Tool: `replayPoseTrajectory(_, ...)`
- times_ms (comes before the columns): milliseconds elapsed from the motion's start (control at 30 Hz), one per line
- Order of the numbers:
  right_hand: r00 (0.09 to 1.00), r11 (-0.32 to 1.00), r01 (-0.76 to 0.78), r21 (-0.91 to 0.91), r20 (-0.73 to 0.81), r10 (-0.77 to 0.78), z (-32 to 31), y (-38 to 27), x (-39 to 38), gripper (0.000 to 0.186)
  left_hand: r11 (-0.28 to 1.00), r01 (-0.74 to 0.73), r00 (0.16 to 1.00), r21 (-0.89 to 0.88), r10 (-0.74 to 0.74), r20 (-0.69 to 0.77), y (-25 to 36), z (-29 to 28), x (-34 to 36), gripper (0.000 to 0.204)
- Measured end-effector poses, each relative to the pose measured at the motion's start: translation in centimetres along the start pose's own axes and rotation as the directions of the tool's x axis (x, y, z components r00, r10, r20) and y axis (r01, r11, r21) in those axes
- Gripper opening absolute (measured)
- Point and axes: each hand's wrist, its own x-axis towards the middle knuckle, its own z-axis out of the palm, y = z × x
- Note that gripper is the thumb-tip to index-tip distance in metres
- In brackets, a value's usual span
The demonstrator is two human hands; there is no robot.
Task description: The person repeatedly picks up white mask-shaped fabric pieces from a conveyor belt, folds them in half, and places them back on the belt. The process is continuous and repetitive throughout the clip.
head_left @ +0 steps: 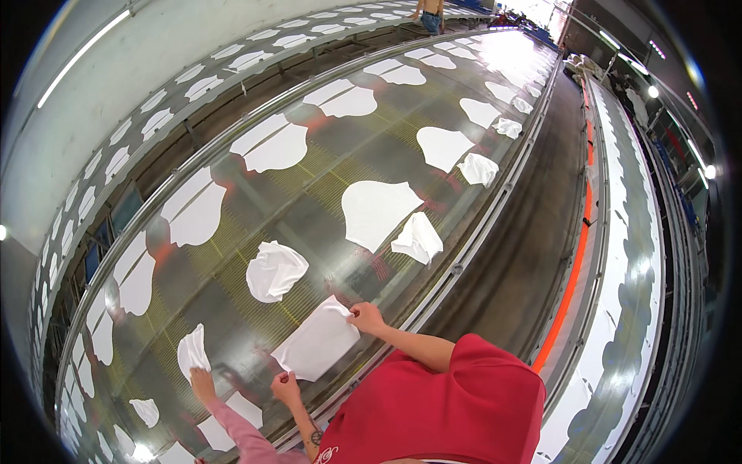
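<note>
A white cut fabric piece (pixel 315 340) lies stretched on the long grey printing table (pixel 294 185) near my body, at lower centre. My left hand (pixel 286 385) pinches its lower left corner. My right hand (pixel 365 318) pinches the upper right corner. Just to the left, a co-worker's hand (pixel 202 380) in a pink sleeve holds a crumpled white piece (pixel 193 348). Beyond my hands lie another crumpled piece (pixel 274 271), a flat white piece (pixel 375 213) and a bunched piece (pixel 417 240) beside it.
Rows of white pieces (pixel 270 143) lie along the table, edged by metal rails (pixel 452 274). Another long table (pixel 205 85) runs at the left. Across an aisle at the right is a table (pixel 626 271) with an orange strip. A person (pixel 429 17) stands at the far end.
</note>
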Motion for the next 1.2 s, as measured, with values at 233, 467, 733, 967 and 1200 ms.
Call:
replayPoseTrajectory(233,0.995,0.997,0.083,-0.008,-0.047,-0.083,0.9,0.9,0.0,0.033,0.993,-0.042,0.997,-0.111,0.035,-0.064,0.7,0.8,-1.5,0.022)
replayPoseTrajectory(467,0.958,0.956,0.288,0.053,-0.025,-0.287,0.4,1.9,-0.1,0.042,0.972,-0.15,0.977,-0.181,0.118,-0.175,-0.3,1.9,-2.9,0.041)
replayPoseTrajectory(733,0.951,0.954,0.292,0.069,0.08,-0.297,0.4,2.9,0.2,0.019,0.971,-0.145,0.98,-0.192,0.114,-0.164,0.8,0.9,-3.3,0.014)
replayPoseTrajectory(967,0.973,0.971,0.182,0.153,0.114,-0.2,0.7,3.2,-0.1,0.016,0.966,-0.087,0.992,-0.243,0.061,-0.113,1.1,0.8,-3.5,0.021)
replayPoseTrajectory(1200,0.974,0.972,0.226,0.067,-0.006,-0.226,1.1,3.0,0.2,0.027,0.974,-0.109,0.993,-0.2,0.096,-0.073,-0.5,1.9,-1.9,0.019)
